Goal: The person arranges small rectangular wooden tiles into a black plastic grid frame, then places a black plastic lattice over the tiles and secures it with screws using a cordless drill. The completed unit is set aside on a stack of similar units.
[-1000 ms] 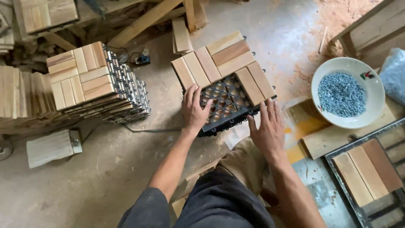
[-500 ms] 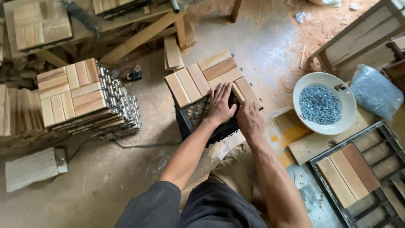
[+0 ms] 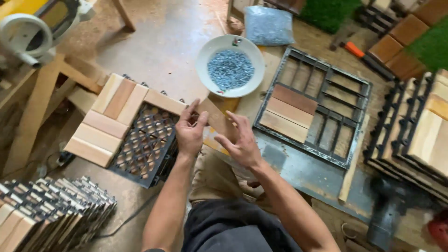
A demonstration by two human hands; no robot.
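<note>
Left hand [image 3: 190, 131] pinched the end of a wooden slat [image 3: 215, 119] between thumb and fingertips, as we noted in the head view, the only one we had. Right hand [image 3: 241, 143] was half open, fingers spread and curled toward the slat's near edge, touching it or just short; we could not tell which. The slat lay tilted across the gap between the black plastic grid tile [image 3: 147, 144], part-covered with slats at its left and far sides, and the metal jig frame [image 3: 311, 105]. A white bowl of screws [image 3: 230, 66] sat just beyond. We judged that doing this well called for both hands squaring the slat to the laid row, ends flush with the grid's edge, before pressing it down.
</note>
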